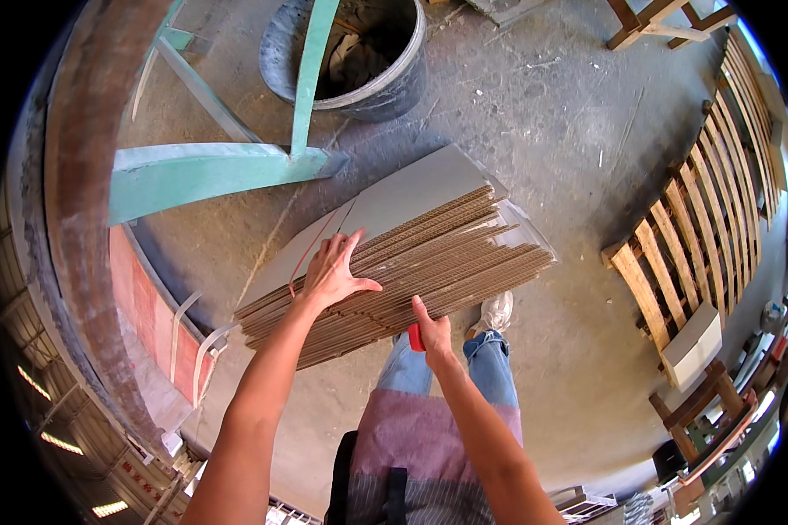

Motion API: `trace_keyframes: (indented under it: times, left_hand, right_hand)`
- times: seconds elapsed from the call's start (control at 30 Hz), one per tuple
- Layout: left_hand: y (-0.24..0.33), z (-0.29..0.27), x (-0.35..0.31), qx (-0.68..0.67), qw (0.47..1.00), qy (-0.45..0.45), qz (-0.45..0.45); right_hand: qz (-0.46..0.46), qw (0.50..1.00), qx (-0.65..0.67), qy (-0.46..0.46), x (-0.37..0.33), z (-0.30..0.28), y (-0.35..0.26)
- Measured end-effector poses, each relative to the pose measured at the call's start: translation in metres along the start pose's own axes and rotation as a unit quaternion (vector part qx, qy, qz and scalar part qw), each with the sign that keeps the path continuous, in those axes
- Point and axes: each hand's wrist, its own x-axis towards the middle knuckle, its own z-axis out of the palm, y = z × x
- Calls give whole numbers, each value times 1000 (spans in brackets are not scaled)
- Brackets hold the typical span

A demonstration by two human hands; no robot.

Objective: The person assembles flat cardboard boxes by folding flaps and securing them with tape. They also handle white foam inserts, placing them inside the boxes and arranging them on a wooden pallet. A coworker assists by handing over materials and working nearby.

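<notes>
A thick bundle of flattened corrugated cardboard point(451, 262) stands before me, tilted, its brown cut edges facing up and a grey-white outer face on the far side. A thin red cord point(311, 254) runs over its left part. My left hand point(328, 269) lies on the edges beside that cord, fingers stretched and thumb spread to the right. At the near side of the bundle is my right hand point(432, 332), thumb up against the cardboard edges. Its fingers close round a small red object point(416, 337), mostly covered, whose kind I cannot make out.
A green metal frame point(210, 182) with a curved leg stands left of the bundle. Beyond it is a dark round tub point(385, 101) with scraps inside. Wooden slatted pallets point(674, 236) lie at the right. My shoe point(497, 311) is close to the bundle on the concrete floor point(569, 367).
</notes>
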Motion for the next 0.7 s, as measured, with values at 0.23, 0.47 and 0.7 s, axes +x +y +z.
trace_keyframes:
  times: [0.23, 0.47, 0.7]
  left_hand:
    - [2, -6, -1, 15, 998, 36, 59]
    - [7, -2, 1, 109, 982, 138, 65]
    - [7, 0, 1, 112, 981, 132, 84]
  right_hand:
    - [31, 998, -55, 31, 0, -21, 7]
    - [51, 997, -37, 35, -9, -30, 9]
    - [-2, 998, -60, 6, 2, -39, 23]
